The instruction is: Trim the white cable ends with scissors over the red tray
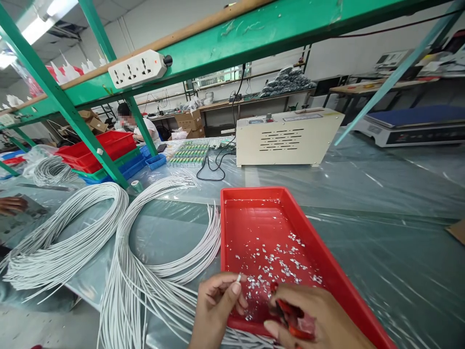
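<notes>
My left hand (220, 305) pinches the end of a white cable (239, 277) between thumb and finger, over the near left part of a red tray (316, 232). My right hand (308, 310) is wrapped round a red-handled hand tool (290, 315), perhaps cutters or pliers; its jaws are mostly hidden. The two hands are a short way apart. Small shiny and white scraps (269, 261) lie scattered over the tray's bottom. A loose coil of white cables (123, 252) lies left of the tray, its strands running beneath my left hand.
A second white cable coil (69, 237) lies further left, near another person's hand (12, 205). Behind the tray stands a beige machine (283, 140). Stacked red and blue bins (98, 150) stand by a green frame post (72, 111). A power strip (138, 69) hangs on the crossbeam.
</notes>
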{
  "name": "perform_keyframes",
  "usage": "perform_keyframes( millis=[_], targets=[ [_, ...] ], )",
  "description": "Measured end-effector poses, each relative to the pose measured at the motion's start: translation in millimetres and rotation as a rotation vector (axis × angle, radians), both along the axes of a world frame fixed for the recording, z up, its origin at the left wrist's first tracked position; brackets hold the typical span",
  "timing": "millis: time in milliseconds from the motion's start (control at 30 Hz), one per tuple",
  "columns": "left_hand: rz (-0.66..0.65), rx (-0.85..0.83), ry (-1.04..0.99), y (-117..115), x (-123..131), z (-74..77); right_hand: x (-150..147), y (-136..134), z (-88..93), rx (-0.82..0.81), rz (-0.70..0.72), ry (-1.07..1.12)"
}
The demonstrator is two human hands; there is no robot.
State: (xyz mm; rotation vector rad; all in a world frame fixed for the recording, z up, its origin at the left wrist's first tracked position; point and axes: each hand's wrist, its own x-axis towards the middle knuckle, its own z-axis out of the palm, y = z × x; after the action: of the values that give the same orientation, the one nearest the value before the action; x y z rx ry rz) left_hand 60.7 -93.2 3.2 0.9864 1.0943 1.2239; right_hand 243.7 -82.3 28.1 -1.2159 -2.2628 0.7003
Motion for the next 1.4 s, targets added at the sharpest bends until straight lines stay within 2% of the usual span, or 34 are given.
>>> perform_keyframes(
  millis=[133, 300, 467, 667, 800, 1167, 1400],
  targets=[
    [-0.032, 0.013, 0.088, 1.0, 3.0, 0.1, 1.9, 9.6, -1.2, 0.052, -0.104, -0.037],
    [0.037, 0.057, 0.110, 2.1, 6.6, 2.0, 1.8, 13.5, -13.9, 0.147, -0.181, -0.173],
    [0.106, 0.052, 0.110, 2.1, 10.9, 5.0, -1.0, 15.1, -14.7, 0.162, -0.183, -0.192],
    [0.044, 0.072, 0.169, 2.6, 10.0, -2.7, -4.3, 13.8, -15.7, 0.169, -0.186, -0.160],
    [0.054, 0.075, 0.171, 1.9, 10.6, -5.0, -4.8, 14.1, -16.7, 0.192, -0.193, -0.164],
    [-0.004, 0.035, 0.137, 2.5, 14.8, 11.5, -4.2, 14.8, -15.5, 0.163, -0.176, -0.203],
    [0.013, 0.120, 0.173, 3.9, 12.7, 0.3, -5.0, 13.2, -14.7, 0.086, -0.185, -0.182]
  ],
)
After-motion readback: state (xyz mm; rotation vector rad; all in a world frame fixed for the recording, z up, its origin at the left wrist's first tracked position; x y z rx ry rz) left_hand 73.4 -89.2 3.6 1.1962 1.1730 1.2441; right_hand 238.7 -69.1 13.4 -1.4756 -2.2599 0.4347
